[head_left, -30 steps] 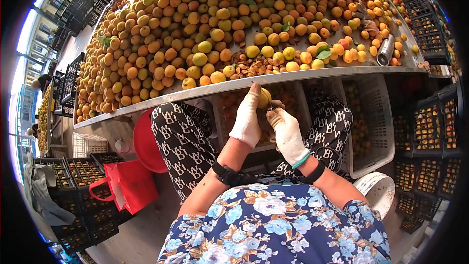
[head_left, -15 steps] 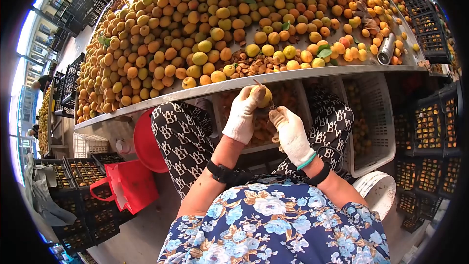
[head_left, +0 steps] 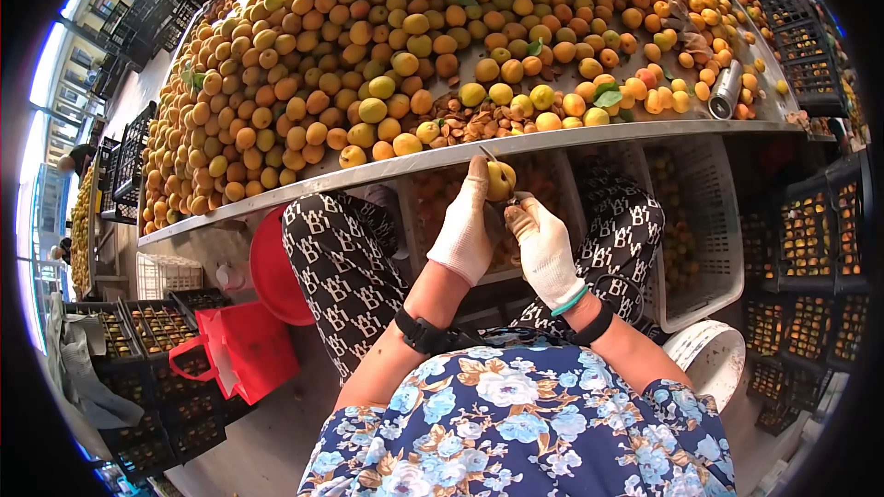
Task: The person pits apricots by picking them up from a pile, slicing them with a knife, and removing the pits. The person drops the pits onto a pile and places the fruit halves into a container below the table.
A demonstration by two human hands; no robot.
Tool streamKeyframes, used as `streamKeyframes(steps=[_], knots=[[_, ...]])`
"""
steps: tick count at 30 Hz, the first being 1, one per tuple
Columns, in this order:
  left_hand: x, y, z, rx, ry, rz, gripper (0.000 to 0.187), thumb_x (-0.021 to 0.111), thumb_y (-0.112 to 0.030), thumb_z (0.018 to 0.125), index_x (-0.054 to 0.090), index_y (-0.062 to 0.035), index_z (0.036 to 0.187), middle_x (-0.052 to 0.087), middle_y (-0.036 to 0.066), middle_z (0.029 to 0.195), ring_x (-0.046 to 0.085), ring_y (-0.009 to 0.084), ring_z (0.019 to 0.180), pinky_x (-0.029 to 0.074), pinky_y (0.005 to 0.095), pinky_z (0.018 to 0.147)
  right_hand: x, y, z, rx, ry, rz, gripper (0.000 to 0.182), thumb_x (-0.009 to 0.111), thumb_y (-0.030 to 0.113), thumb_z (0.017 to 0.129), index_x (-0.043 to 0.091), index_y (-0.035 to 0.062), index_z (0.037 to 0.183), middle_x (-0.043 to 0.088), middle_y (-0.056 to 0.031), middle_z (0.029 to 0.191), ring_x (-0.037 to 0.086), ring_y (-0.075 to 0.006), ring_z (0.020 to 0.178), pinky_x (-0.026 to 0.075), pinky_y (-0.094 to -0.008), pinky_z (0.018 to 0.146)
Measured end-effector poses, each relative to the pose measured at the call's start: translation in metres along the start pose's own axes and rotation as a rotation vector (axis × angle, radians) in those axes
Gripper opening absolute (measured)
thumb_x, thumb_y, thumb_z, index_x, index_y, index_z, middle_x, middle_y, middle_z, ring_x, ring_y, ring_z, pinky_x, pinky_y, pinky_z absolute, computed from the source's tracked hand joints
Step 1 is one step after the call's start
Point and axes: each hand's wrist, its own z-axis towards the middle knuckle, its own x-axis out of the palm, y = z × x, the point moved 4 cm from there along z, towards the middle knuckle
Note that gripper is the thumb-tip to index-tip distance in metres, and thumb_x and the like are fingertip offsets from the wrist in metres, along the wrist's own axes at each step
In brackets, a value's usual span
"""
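Observation:
My left hand point(head_left: 464, 232), in a white knit glove, is closed round a yellow apricot point(head_left: 498, 182) just below the table's front edge. A dark spot or nick shows on the fruit's face. A thin pointed tip point(head_left: 486, 154) sticks up by my left thumb; what it belongs to is hidden. My right hand point(head_left: 545, 248), gloved too, is pinched against the fruit's lower right side. Something small and dark shows at its stained fingertips, too little to name. Under both hands stands a crate point(head_left: 567, 198) with orange pieces in it.
A metal-edged table point(head_left: 368, 172) bears a large heap of apricots point(head_left: 304, 83), brown scraps point(head_left: 470, 122) and a metal cylinder point(head_left: 726, 90). A grey crate point(head_left: 723, 230) and white bucket point(head_left: 714, 359) stand right. Left are a red basin point(head_left: 276, 267), red bag point(head_left: 244, 350) and filled black crates.
The apricot has turned in my left hand and shows more of its face. My left thumb now points up along its left side. My right hand stays pinched at its lower edge.

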Motion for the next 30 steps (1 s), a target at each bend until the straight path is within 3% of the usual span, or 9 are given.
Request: streamKeyframes(steps=[4, 7, 13, 17, 23, 24, 27, 28, 30], knots=[[-0.004, 0.003, 0.003, -0.004, 0.011, -0.015, 0.047, 0.057, -0.052, 0.099, 0.062, -0.0064, 0.111, 0.066, 0.01, 0.102, 0.064, 0.0223, 0.091, 0.055, 0.0374, 0.081, -0.009, 0.011, -0.001, -0.056, 0.031, -0.288, 0.028, 0.064, 0.029, 0.097, 0.065, 0.0076, 0.116, 0.072, -0.0163, 0.088, 0.071, -0.0355, 0.08, 0.054, -0.0408, 0.069], [-0.006, 0.002, 0.0, -0.012, -0.032, -0.019, 0.045, 0.059, -0.05, 0.099, 0.061, -0.0067, 0.109, 0.066, 0.01, 0.101, 0.065, 0.0228, 0.09, 0.055, 0.0369, 0.08, -0.01, 0.021, 0.0, -0.059, 0.048, -0.453, 0.025, 0.064, 0.028, 0.096, 0.065, 0.0108, 0.114, 0.072, -0.0152, 0.09, 0.069, -0.0381, 0.083, 0.055, -0.0431, 0.069], [-0.022, 0.007, 0.015, 0.027, -0.154, 0.103, 0.054, 0.061, -0.057, 0.095, 0.061, -0.0045, 0.107, 0.067, 0.013, 0.093, 0.067, 0.0239, 0.081, 0.057, 0.0374, 0.075, 0.004, 0.005, 0.004, -0.03, 0.018, -0.305, 0.023, 0.063, 0.026, 0.097, 0.065, 0.0098, 0.113, 0.072, -0.0162, 0.087, 0.069, -0.0384, 0.081, 0.054, -0.0422, 0.068], [0.0, 0.007, 0.006, 0.033, -0.123, -0.021, 0.041, 0.067, -0.049, 0.094, 0.06, -0.009, 0.103, 0.061, 0.007, 0.091, 0.062, 0.0172, 0.075, 0.054, 0.0315, 0.069, 0.011, -0.009, 0.0, 0.018, 0.051, -0.04, 0.026, 0.062, 0.024, 0.099, 0.063, 0.0034, 0.116, 0.07, -0.0191, 0.089, 0.069, -0.0338, 0.081, 0.053, -0.0372, 0.071], [0.008, -0.004, -0.003, 0.067, 0.06, 0.015, 0.056, 0.061, -0.055, 0.096, 0.059, -0.0018, 0.114, 0.068, 0.016, 0.101, 0.067, 0.0265, 0.092, 0.057, 0.0407, 0.084, -0.005, 0.001, -0.004, -0.117, 0.046, 0.016, 0.025, 0.062, 0.019, 0.1, 0.062, -0.0018, 0.114, 0.066, -0.0189, 0.087, 0.061, -0.0196, 0.074, 0.051, -0.0319, 0.07], [0.014, -0.008, -0.007, 0.016, 0.22, -0.13, 0.052, 0.065, -0.047, 0.096, 0.056, -0.0022, 0.12, 0.066, 0.016, 0.11, 0.065, 0.0279, 0.1, 0.056, 0.0429, 0.088, -0.011, 0.002, -0.004, -0.056, 0.074, 0.033, 0.025, 0.062, 0.02, 0.1, 0.062, -0.0017, 0.113, 0.065, -0.018, 0.084, 0.058, -0.0193, 0.071, 0.05, -0.0315, 0.069], [0.022, -0.024, -0.017, 0.133, 0.319, 0.034, 0.053, 0.071, -0.038, 0.093, 0.052, -0.0025, 0.127, 0.064, 0.016, 0.115, 0.065, 0.0282, 0.102, 0.055, 0.0436, 0.091, -0.019, 0.006, -0.005, -0.067, 0.139, 0.037, 0.028, 0.062, 0.025, 0.101, 0.061, -0.0017, 0.11, 0.062, -0.0138, 0.077, 0.053, -0.0163, 0.066, 0.048, -0.0292, 0.065], [0.022, -0.031, -0.015, 0.165, 0.342, 0.031, 0.06, 0.078, -0.028, 0.088, 0.048, -0.0031, 0.133, 0.063, 0.015, 0.121, 0.065, 0.0272, 0.105, 0.054, 0.0412, 0.092, -0.021, 0.008, -0.005, -0.103, 0.155, 0.031, 0.03, 0.062, 0.027, 0.101, 0.061, -0.0018, 0.109, 0.061, -0.0121, 0.074, 0.052, -0.0149, 0.065, 0.047, -0.0282, 0.063], [0.021, -0.042, -0.02, 0.143, 0.348, 0.146, 0.063, 0.081, -0.024, 0.083, 0.048, -0.0022, 0.133, 0.063, 0.015, 0.121, 0.065, 0.0272, 0.107, 0.054, 0.0404, 0.093, -0.024, 0.013, -0.003, -0.09, 0.223, 0.073, 0.031, 0.061, 0.029, 0.101, 0.06, -0.0016, 0.107, 0.057, -0.0082, 0.071, 0.049, -0.0117, 0.063, 0.045, -0.0264, 0.06]])
